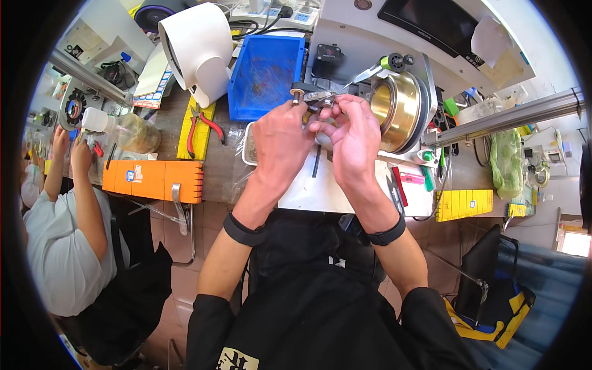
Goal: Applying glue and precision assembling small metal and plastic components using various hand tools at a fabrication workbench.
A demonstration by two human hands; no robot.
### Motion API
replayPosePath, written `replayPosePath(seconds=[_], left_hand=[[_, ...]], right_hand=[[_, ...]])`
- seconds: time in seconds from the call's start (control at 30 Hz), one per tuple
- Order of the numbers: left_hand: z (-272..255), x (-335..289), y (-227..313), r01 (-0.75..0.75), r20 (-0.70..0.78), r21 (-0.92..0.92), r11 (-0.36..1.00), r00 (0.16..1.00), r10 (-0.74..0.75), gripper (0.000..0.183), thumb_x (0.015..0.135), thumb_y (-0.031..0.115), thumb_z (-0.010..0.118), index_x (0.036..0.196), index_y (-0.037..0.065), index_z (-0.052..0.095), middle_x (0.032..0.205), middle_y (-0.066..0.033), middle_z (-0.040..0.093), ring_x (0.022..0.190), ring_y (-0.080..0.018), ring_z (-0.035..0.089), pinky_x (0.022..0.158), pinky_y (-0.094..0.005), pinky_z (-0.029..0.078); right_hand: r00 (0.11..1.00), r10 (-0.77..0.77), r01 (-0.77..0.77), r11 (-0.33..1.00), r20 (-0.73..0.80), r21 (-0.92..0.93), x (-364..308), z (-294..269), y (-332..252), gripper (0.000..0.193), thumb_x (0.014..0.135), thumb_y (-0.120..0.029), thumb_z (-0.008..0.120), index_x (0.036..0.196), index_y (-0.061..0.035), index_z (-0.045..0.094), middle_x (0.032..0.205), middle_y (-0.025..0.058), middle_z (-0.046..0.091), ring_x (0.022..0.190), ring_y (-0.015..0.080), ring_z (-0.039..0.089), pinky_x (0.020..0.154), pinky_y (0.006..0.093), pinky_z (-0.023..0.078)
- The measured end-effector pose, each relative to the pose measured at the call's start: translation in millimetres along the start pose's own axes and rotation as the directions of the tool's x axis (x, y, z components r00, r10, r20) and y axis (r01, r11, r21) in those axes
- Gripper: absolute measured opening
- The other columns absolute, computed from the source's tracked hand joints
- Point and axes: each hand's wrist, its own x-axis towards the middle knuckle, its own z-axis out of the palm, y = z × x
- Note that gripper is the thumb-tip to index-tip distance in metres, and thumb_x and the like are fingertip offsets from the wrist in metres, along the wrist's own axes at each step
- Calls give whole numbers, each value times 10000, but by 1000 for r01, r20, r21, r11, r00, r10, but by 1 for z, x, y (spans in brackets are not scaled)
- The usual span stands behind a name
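Observation:
Both hands meet over the workbench at a small metal fixture (319, 96) on the front of a bench machine. My left hand (277, 148) is closed, its back toward me, with the fingertips tucked out of sight beside the fixture. Facing it, my right hand (354, 139) has thumb and forefinger pinched together near the fixture's right side. Whatever is between the fingers is too small or hidden. A large brass-coloured drum (401, 111) stands just right of my right hand. Below the hands lies a white sheet (302, 196), with a thin dark rod (316, 161) above it.
A blue bin (266, 74) and a white rounded device (196, 52) stand behind my left hand. Red-handled pliers (200, 129) lie on a yellow block. Tweezers (394, 191) and a red strip (399, 186) lie right. At far left, a co-worker (68, 240) sits, hands raised.

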Motion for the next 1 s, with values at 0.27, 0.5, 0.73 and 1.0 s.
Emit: replayPosePath(seconds=[0.27,0.5,0.73,1.0], left_hand=[[2,2,-7,-51,42,38,998,998,49,86,736,96,712,793,41,677,708,-141,624,677,-332,648,573,-439,489],[-39,-10,18,54,78,78,996,995,-60,262,866,296,738,1000,72,767,876,-137,730,715,-272,697,629,-378,520],[-84,-48,69,81,368,-124,989,930,-30,240,914,282,685,918,57,770,771,-156,706,661,-296,686,618,-402,516],[-52,-77,146,-166,880,-306,938,327,345,406,952,312,614,1240,27,622,1035,-151,676,961,-340,656,799,-441,528]], right_hand=[[1000,7,-7,1000,-14,-18,-6,3,1,132,984,-115,499,1028,8,516,892,73,503,834,193,587,681,396,568],[967,252,-251,944,-21,-216,-53,-11,-11,122,974,-97,496,1037,1,528,862,81,559,739,197,606,668,359,552],[887,448,-383,847,108,-368,-119,-59,-86,137,959,-102,564,1054,-4,557,869,81,580,679,166,608,573,318,531],[961,-33,-219,518,-274,-827,-150,-177,-151,205,947,-164,638,1065,3,634,951,80,653,680,194,675,590,318,525]])
